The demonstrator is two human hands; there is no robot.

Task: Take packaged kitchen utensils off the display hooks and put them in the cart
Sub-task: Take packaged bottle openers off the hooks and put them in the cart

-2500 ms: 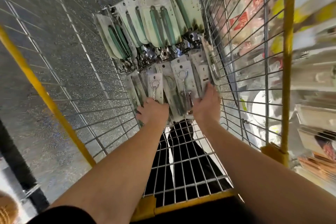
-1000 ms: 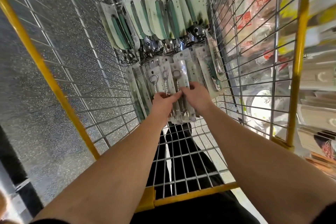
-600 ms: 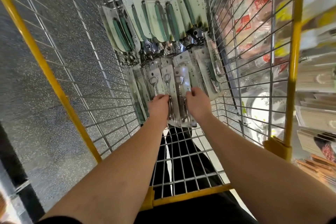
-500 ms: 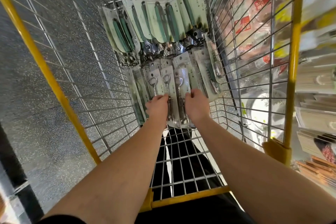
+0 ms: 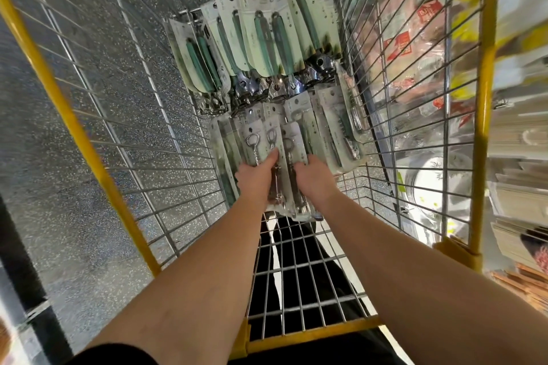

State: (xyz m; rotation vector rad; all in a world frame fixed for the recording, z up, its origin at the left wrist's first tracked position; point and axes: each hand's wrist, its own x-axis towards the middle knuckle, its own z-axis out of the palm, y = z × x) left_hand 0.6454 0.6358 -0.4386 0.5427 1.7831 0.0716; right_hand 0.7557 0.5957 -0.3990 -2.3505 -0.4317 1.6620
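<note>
Carded corkscrew packs (image 5: 286, 163) under both hands (image 5: 284, 179)

lower ends of the corkscrew packs (image 5: 284, 157) under both hands, shelf goods (image 5: 415, 47) at right blurred

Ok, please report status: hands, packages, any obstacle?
Left hand, right hand both on corkscrew packs, inside cart. Can-opener packs stacked beyond. No obstruction.

I saw bright, even light | glare on the plastic packages (image 5: 267, 47) | shelves (image 5: 519, 74) at right smeared by blur | cart wires (image 5: 124, 139) bowed by wide-angle distortion | centre sharp
</note>
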